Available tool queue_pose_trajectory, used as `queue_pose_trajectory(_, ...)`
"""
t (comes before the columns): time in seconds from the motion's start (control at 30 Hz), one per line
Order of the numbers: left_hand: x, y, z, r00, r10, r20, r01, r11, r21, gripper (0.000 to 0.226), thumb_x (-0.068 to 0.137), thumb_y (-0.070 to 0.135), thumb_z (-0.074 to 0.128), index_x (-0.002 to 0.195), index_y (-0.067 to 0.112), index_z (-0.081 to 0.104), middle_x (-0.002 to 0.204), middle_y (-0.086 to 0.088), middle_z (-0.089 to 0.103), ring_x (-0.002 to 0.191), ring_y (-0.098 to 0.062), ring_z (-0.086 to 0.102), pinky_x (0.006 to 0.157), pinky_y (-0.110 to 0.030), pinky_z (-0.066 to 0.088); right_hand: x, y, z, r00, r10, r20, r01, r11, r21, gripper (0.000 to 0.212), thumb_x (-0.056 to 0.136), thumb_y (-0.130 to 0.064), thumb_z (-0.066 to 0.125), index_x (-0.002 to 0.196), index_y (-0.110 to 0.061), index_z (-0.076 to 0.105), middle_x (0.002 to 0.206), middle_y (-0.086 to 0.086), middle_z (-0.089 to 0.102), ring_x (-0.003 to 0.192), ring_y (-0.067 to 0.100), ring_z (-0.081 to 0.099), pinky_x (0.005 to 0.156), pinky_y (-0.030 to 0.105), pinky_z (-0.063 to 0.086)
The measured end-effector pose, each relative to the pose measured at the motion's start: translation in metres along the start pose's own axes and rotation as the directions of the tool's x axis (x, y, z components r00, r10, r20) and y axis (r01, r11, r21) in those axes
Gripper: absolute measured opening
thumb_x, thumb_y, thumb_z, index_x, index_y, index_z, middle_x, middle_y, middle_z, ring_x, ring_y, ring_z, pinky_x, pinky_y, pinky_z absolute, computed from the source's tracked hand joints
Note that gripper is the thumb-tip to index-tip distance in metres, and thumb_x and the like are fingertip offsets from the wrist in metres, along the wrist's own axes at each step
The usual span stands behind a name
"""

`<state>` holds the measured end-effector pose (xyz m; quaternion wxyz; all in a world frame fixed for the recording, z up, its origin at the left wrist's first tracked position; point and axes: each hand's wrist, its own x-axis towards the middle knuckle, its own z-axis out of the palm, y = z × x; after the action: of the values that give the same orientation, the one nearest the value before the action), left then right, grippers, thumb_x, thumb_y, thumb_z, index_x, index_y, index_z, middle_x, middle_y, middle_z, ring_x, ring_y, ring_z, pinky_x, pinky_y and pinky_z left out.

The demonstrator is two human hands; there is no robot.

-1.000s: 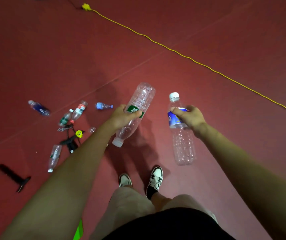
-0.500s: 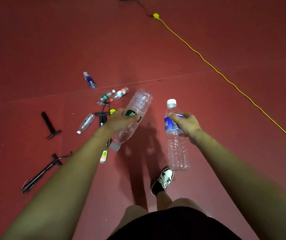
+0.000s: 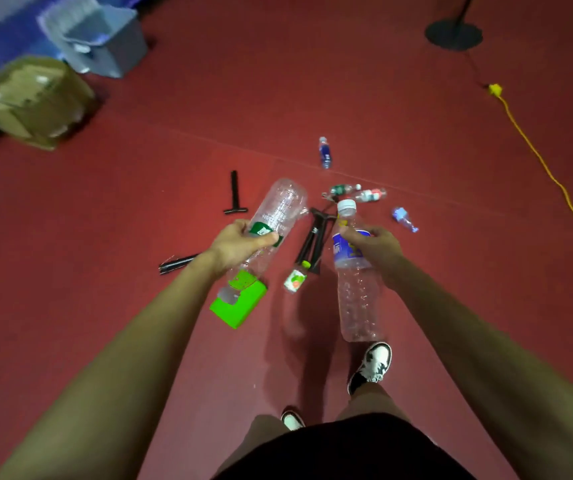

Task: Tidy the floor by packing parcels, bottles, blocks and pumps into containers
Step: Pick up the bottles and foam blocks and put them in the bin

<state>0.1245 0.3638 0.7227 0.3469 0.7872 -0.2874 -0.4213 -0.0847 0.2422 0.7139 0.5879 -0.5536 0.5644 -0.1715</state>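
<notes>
Carry step: left hand [image 3: 236, 244] grips green-label bottle [image 3: 281, 206], right hand [image 3: 376, 250] grips blue-label bottle [image 3: 359, 299], both held above floor [image 3: 312, 81]. Next, likely: walk to grey bin [image 3: 105, 43] and cardboard box [image 3: 32, 98] at ten o'clock, then drop them in.

surface: red floor [image 3: 278, 98] | on it: small bottles [image 3: 325, 152], black pumps [image 3: 234, 194], green block [image 3: 243, 306], cardboard box [image 3: 32, 98], yellow cable [image 3: 551, 178]

One wide-angle camera on the person's head looks forward and steeply down at the red floor [image 3: 399, 109], near enough that both forearms [image 3: 122, 358] fill the lower frame, with the left grip [image 3: 240, 244] and right grip [image 3: 373, 249] mid-frame and a blurred cardboard box [image 3: 32, 98] far beyond the left grip.
</notes>
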Motion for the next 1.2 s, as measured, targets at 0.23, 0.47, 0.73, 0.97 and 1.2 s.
queue_pose_trajectory(0.23,-0.031,-0.058,-0.101,0.982,-0.099,-0.164,0.075,0.987,-0.142,0.051,0.075,0.044,0.075,0.107,0.01,0.055,0.087,-0.002,0.06,0.065,-0.011,0.053,0.056,-0.025,0.041,-0.001,-0.045,0.105,0.979,-0.101,0.175,0.124,0.984,-0.128,0.016,0.082,-0.024,0.072,0.084,-0.009,0.067,0.07,0.001,0.061,0.054,0.006,0.058,0.054,0.014,0.048)
queue_pose_trajectory(0.47,-0.016,-0.095,-0.171,0.937,-0.201,-0.284,0.146,0.968,-0.203,0.044,0.08,0.04,0.07,0.107,0.011,0.052,0.09,-0.001,0.056,0.073,-0.012,0.053,0.062,-0.024,0.043,0.038,-0.089,0.184,0.932,-0.142,0.333,0.233,0.939,-0.254,0.027,0.081,-0.034,0.072,0.081,-0.007,0.067,0.072,0.003,0.06,0.068,0.017,0.056,0.069,0.029,0.047)
queue_pose_trajectory(0.73,0.044,-0.079,-0.248,0.887,-0.256,-0.383,0.183,0.959,-0.217,0.047,0.078,0.041,0.072,0.109,0.013,0.052,0.091,0.002,0.057,0.077,-0.013,0.054,0.062,-0.025,0.043,0.113,-0.173,0.251,0.887,-0.166,0.43,0.272,0.942,-0.197,0.02,0.085,-0.022,0.07,0.072,-0.018,0.055,0.072,0.003,0.059,0.057,0.011,0.054,0.047,0.016,0.045)
queue_pose_trajectory(0.97,0.086,-0.067,-0.313,0.872,-0.207,-0.443,0.153,0.976,-0.154,0.044,0.078,0.039,0.072,0.109,0.013,0.054,0.093,0.004,0.059,0.077,-0.01,0.055,0.063,-0.023,0.044,0.16,-0.222,0.321,0.86,-0.176,0.48,0.309,0.927,-0.214,0.025,0.082,-0.025,0.073,0.095,-0.011,0.056,0.077,0.004,0.061,0.059,0.011,0.055,0.051,0.018,0.046)
queue_pose_trajectory(1.2,0.122,-0.094,-0.41,0.856,-0.229,-0.463,0.177,0.972,-0.152,0.047,0.077,0.043,0.072,0.11,0.014,0.053,0.095,0.003,0.059,0.078,-0.01,0.055,0.062,-0.025,0.041,0.191,-0.26,0.418,0.833,-0.133,0.536,0.298,0.926,-0.232,0.02,0.082,-0.026,0.072,0.087,-0.018,0.054,0.077,0.003,0.061,0.057,0.01,0.057,0.042,0.016,0.045)
